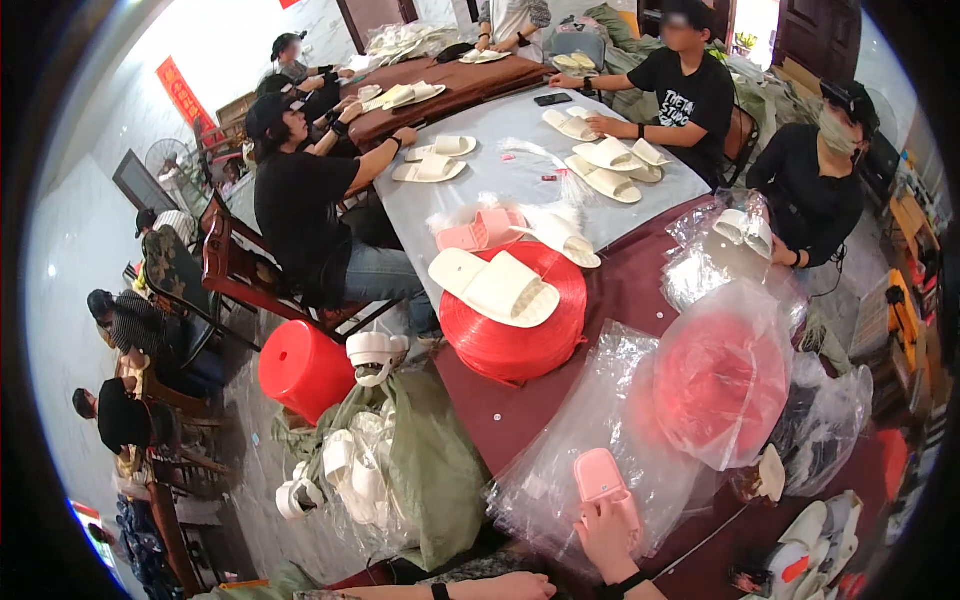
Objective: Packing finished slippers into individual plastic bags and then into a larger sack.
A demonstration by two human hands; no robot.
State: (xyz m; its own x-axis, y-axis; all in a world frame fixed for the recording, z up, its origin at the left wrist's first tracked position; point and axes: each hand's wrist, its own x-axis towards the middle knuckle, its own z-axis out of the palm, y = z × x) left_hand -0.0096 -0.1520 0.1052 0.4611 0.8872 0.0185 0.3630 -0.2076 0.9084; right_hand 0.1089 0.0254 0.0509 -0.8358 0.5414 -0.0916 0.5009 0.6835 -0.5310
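Slipper (603, 477), pink: lay on clear plastic bags (588, 420) on desk (515, 405), touched by curled right hand (604, 530); couldn't tell whether firmly grasped, nor state of left hand (522, 586). Looked light, soft, slightly bendy; seemed best pinched by both sides.

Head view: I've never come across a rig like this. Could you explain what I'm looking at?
There is no machine here: a person works bare-handed. The one picture comes from a wide fisheye camera on their head, looking down, so straight edges bend. Their right hand has its fingers on a pink slipper, over clear plastic bags; how firm that grip is cannot be told. Their left hand is at the lower edge, with nothing clearly held. On the dark red table stands a red roll of string with a cream slipper on top. The people around the tables are others.
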